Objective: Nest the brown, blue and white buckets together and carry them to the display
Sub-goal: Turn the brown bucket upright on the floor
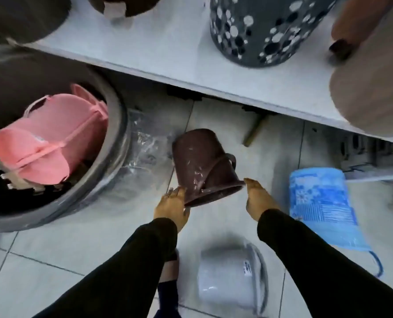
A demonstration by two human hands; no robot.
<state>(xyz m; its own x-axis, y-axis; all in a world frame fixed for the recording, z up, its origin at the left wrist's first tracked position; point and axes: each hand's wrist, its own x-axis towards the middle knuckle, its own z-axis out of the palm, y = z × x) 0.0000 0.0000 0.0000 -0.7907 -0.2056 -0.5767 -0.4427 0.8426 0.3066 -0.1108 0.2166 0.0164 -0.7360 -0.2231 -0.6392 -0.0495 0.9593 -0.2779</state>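
Observation:
The brown bucket [202, 164] is tilted over the tiled floor, its base pointing away from me and its rim toward me. My left hand [171, 208] grips the rim on the left side. On the right, my right hand [258, 198] has its fingertips at the rim's edge, fingers extended. The blue patterned bucket [321, 205] lies on its side on the floor to the right. Near my feet, the white bucket [232, 274] lies on its side too, blurred.
A white display shelf [181, 56] runs across the top, holding a grey perforated basket [264, 28] and other containers. At the left stands a large grey tub [112, 143] with pink baskets [50, 138] inside. Crumpled clear plastic [145, 145] lies beside it.

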